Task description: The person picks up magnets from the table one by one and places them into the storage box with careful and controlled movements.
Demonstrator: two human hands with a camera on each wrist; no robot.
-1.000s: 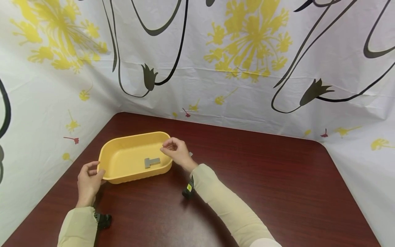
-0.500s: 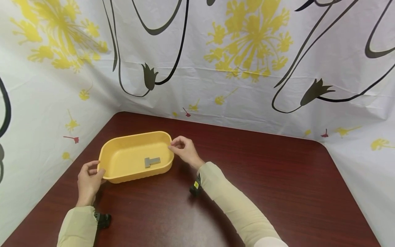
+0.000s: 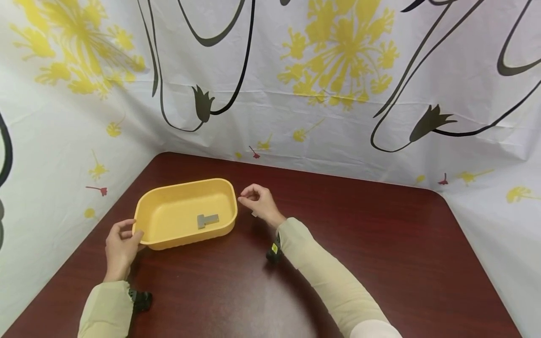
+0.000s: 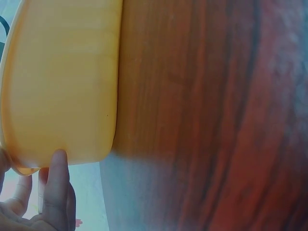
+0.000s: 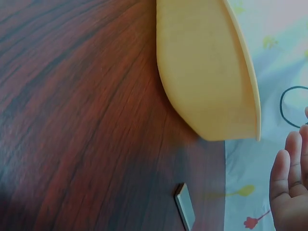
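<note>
A yellow plastic tub (image 3: 169, 220) with rounded corners stands on the table. My left hand (image 3: 121, 249) grips its left end, thumb at the near rim and fingers around the outside; the left wrist view shows those fingers (image 4: 58, 180) against the tub's wall. Inside, toward the right, lies a grey T-shaped piece (image 3: 208, 220). Just off the tub's right end hovers my right hand (image 3: 261, 204), its thumb and index finger close together with nothing visible between them. Beneath it on the table lies a flat grey bar (image 5: 185, 207), mostly hidden from the head view.
Dark reddish wood-grain table (image 3: 372, 253) spreads out to the right of the tub. A white cloth (image 3: 270, 108) with yellow and grey flower prints hangs along the back and left sides. Each wrist carries a black camera (image 3: 141, 300).
My right hand has moved right, from above the tub's right end to outside it, beside the rim. The left hand keeps its grip, and the tub stays in place.
</note>
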